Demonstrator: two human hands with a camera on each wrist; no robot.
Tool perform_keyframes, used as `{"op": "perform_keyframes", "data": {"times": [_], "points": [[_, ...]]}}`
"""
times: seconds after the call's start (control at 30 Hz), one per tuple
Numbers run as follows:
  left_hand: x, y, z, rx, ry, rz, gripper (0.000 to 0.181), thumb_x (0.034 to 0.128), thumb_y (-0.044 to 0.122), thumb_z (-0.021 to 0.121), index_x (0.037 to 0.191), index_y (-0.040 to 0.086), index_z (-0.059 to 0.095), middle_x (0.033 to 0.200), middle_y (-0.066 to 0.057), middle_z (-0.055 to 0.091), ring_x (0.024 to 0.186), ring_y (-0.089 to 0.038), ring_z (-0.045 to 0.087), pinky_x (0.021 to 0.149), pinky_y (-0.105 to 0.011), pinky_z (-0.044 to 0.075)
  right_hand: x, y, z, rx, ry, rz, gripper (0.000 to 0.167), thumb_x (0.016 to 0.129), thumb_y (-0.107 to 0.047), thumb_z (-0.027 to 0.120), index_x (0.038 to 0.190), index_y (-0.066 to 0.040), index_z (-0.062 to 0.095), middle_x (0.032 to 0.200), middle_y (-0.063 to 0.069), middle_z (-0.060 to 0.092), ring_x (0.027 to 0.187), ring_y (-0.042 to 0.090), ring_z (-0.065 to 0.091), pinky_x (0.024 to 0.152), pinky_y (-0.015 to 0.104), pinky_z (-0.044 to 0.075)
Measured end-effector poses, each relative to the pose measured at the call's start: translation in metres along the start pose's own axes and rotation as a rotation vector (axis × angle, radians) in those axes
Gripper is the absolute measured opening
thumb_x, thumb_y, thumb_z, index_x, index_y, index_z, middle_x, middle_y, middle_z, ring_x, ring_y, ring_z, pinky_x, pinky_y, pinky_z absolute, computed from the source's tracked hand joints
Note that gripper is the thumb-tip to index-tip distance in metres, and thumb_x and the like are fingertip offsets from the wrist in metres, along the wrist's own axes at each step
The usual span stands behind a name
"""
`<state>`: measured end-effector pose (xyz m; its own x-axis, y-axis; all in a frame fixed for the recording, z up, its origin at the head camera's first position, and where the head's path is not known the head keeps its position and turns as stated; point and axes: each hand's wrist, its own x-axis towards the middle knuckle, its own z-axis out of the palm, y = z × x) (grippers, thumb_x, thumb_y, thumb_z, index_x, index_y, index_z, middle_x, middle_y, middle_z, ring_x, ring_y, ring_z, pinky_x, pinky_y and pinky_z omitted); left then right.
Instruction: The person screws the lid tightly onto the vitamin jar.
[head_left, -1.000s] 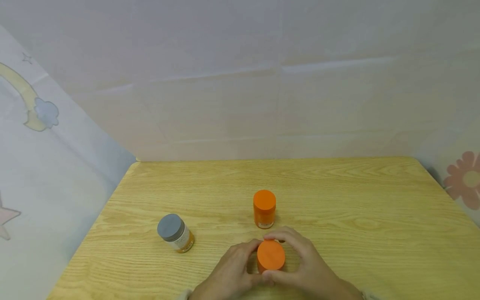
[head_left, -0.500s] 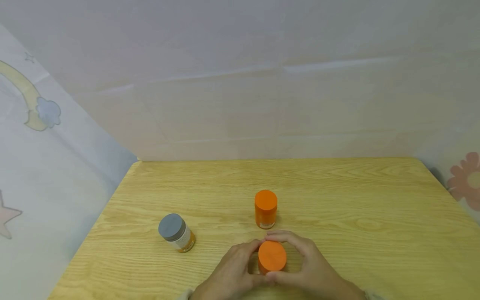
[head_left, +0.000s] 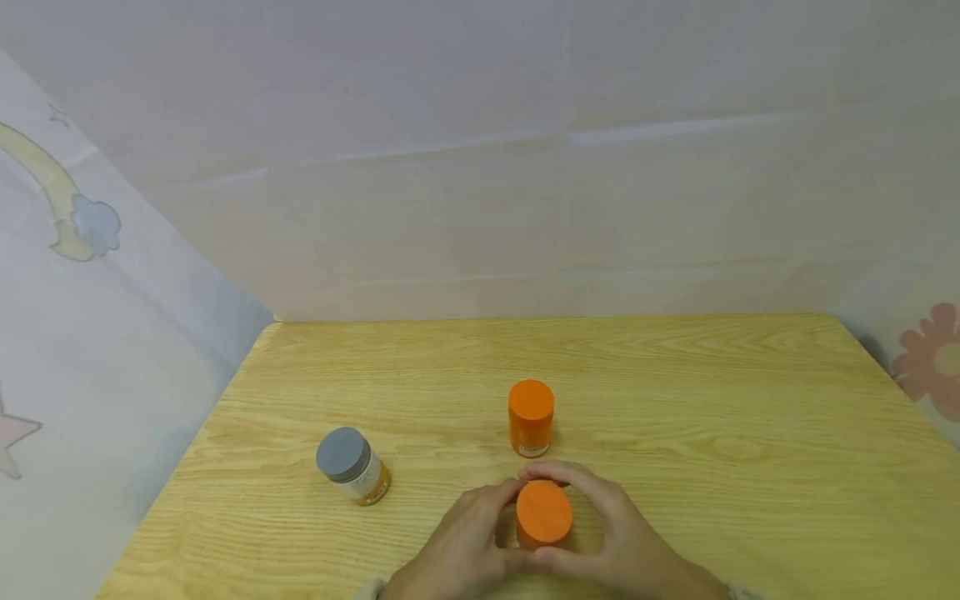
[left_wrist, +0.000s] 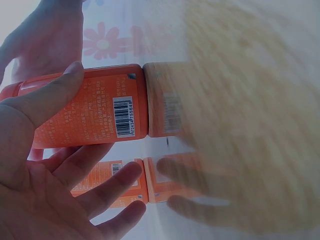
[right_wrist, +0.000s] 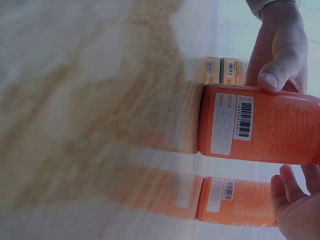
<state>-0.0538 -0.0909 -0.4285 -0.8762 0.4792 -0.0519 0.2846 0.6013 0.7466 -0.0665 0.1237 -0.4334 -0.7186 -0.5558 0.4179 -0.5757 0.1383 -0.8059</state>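
An orange jar (head_left: pixel 543 512) with an orange lid stands upright on the wooden table, near the front. My left hand (head_left: pixel 461 542) curls round its left side; in the left wrist view the thumb lies against the jar's printed label (left_wrist: pixel 100 110). From the right, my right hand (head_left: pixel 622 533) reaches round it, index finger behind and thumb in front. The two hands' fingertips meet or nearly meet. A second orange jar (head_left: pixel 531 421) stands just beyond. The right wrist view shows the held jar's barcode (right_wrist: pixel 244 120); part of my right hand's grip is cut off there.
A jar with a grey lid (head_left: pixel 352 467) and an amber lower part stands to the left of my hands. The wooden table (head_left: pixel 712 400) reaches back to a pale cloth wall (head_left: pixel 450 208). Printed cloth hangs at both sides.
My right index fingertip has slid slightly left along the far side of the jar. The jars keep their places, and my left hand looks the same.
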Motion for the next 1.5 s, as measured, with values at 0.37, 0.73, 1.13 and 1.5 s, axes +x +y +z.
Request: {"op": "perform_keyframes", "data": {"times": [0.37,0.73,1.13,1.5], "points": [[-0.0012,0.0001,0.0003,-0.037,0.006,0.007,0.068,0.0812,0.048,0.078,0.141,0.028,0.052,0.135,0.012,0.061,0.124,-0.008,0.056,0.107,-0.039,0.047,-0.0010,0.0019,-0.0016,0.014,-0.002,-0.053,0.060,0.082,-0.006,0.079,0.136,-0.009,0.054,0.137,0.002,0.060,0.130,0.010,0.052,0.111,0.020,0.039],[-0.0011,0.0006,0.0007,-0.036,0.011,-0.003,0.060,0.0822,0.051,0.075,0.135,0.029,0.057,0.130,0.014,0.063,0.121,-0.007,0.057,0.105,-0.038,0.048,-0.0021,0.0016,0.0026,0.005,0.099,0.016,0.059,0.073,-0.011,0.087,0.123,-0.016,0.056,0.124,0.005,0.064,0.119,0.007,0.057,0.106,0.017,0.039],[-0.0008,-0.0017,0.0012,0.012,0.031,0.053,0.068,0.0841,0.051,0.074,0.142,0.027,0.050,0.135,0.010,0.062,0.122,-0.007,0.057,0.105,-0.036,0.048,-0.0011,0.0003,-0.0023,-0.008,-0.014,-0.024,0.062,0.083,-0.010,0.080,0.138,-0.012,0.052,0.139,0.001,0.058,0.128,0.010,0.054,0.110,0.019,0.039],[0.0004,0.0006,0.0003,0.013,0.003,0.001,0.058,0.0849,0.051,0.073,0.134,0.026,0.057,0.128,0.013,0.064,0.118,-0.005,0.058,0.103,-0.035,0.048,-0.0012,-0.0016,0.0041,-0.032,0.084,0.037,0.066,0.073,-0.018,0.089,0.129,-0.018,0.054,0.126,0.002,0.064,0.115,0.009,0.058,0.102,0.021,0.043]]}}
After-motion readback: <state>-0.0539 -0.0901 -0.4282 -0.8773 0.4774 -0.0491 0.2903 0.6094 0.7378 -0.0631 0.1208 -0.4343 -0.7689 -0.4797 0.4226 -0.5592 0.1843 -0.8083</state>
